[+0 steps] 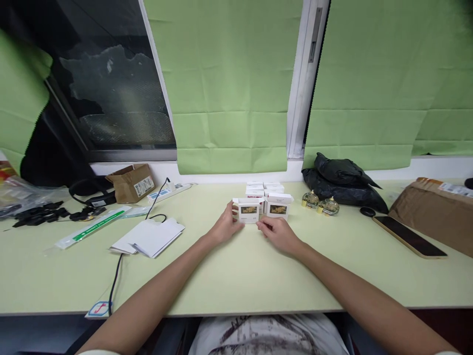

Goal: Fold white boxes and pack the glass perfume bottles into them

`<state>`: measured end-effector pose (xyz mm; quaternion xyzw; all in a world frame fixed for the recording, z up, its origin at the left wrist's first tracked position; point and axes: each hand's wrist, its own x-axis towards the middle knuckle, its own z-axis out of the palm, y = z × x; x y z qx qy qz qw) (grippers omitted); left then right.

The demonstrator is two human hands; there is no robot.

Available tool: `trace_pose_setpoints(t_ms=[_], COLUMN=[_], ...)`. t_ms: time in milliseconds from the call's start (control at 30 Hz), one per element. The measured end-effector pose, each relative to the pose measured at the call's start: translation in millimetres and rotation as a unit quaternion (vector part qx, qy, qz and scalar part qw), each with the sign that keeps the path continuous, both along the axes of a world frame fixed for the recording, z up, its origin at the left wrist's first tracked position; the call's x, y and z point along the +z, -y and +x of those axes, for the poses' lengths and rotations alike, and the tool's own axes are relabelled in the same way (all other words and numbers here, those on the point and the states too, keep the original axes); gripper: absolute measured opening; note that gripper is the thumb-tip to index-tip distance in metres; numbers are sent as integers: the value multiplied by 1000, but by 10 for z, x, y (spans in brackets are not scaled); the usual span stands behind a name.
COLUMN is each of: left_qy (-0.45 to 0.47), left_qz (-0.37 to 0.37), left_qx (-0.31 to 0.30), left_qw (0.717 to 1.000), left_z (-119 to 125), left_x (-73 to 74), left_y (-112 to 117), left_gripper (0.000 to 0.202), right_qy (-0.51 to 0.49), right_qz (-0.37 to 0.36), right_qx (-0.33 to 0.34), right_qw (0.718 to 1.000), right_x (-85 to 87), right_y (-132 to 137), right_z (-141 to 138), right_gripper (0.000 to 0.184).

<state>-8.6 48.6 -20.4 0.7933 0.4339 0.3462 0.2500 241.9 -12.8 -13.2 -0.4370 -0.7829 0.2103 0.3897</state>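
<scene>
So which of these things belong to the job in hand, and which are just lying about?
Seemingly in use:
- front-left white box, between left hand and right hand
- other white boxes

Seemingly lying about:
- phone
- black plastic bag
- brown carton
- power strip

Behind the box (249, 213) at the left hand (224, 225), more boxes (273, 188) block the way; a neighbour box (277, 209) stands just right. In front, a hand can pass over the table (242, 276) between the arms (185, 271). Bottles (328, 206) obstruct farther right; papers (157, 235), well left.
</scene>
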Motion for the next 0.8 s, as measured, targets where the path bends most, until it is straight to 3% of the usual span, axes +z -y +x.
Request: trace_pose_setpoints(t_ms=[100, 167, 200, 333, 433, 533, 700, 800], left_qy=[-114, -191, -242, -432, -477, -469, -480, -489], left_qz=[66, 82, 86, 78, -39, -128, -70, -61], left_qx=[13, 25, 62, 318, 396, 402, 377, 389], left_qw=[991, 978, 964, 840, 784, 775, 789, 778], left_z=[-222, -403, -490, -745, -804, -749, -626, -698], left_x=[226, 382, 440, 484, 407, 349, 311, 343], left_y=[27, 41, 43, 2, -66, -107, -65, -68], left_gripper=[89, 70, 57, 38, 46, 61, 57, 58], right_qy=[8, 13, 16, 30, 40, 46, 48, 45], right_qz=[-6, -9, -10, -14, -19, -25, -34, -39], right_qx=[3, 6, 8, 12, 14, 19, 23, 30], right_qw=[1000, 1000, 1000, 999, 999, 998, 998, 998], right_x=[-9, -10, -9, -9, -15, -20, -16, -13], right_y=[-12, -9, -6, 2, -1, -4, 4, 12], right_z=[15, 16, 15, 6, 5, 6, 3, 0], right_gripper=[39, 39, 39, 38, 37, 38, 39, 39])
